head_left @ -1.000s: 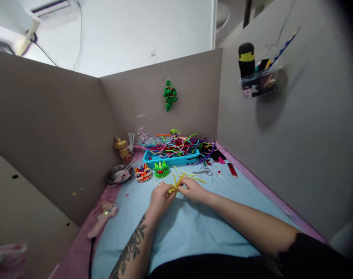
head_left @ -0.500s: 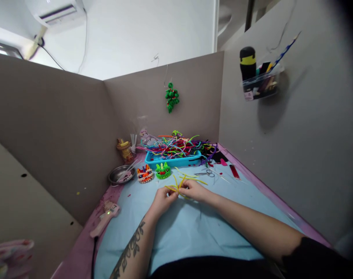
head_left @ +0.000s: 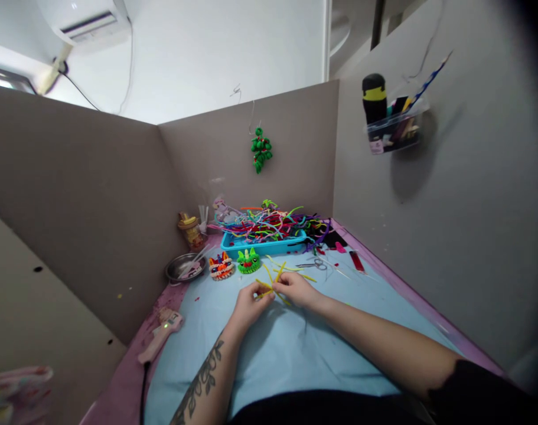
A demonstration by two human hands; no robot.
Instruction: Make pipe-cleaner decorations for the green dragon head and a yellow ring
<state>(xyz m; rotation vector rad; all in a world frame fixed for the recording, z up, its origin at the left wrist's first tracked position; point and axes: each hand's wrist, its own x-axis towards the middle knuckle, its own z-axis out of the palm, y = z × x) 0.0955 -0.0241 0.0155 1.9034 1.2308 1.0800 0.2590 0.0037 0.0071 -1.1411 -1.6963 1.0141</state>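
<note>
My left hand [head_left: 253,302] and my right hand [head_left: 296,288] meet over the middle of the blue cloth, both pinching a small bunch of yellow pipe cleaners [head_left: 278,275]. The stems cross between my fingertips and their ends fan out several ways. Just beyond my fingers lie loose yellow pipe cleaners [head_left: 307,277] and a pair of scissors [head_left: 318,264]. Behind my left hand sit a green pipe-cleaner animal head [head_left: 248,261] and an orange and white one [head_left: 221,267]. My fingers partly hide the crossing point.
A blue tray [head_left: 269,248] heaped with coloured pipe cleaners stands at the back. To the left are a metal bowl [head_left: 173,268] and a pink glue gun [head_left: 162,336] with its cord. Grey partitions [head_left: 295,147] enclose the table; a clear holder [head_left: 397,133] hangs at right.
Both hands stay in nearly the same place. My fingers have shifted slightly around the yellow pipe cleaners, whose ends now spread in a more open cross.
</note>
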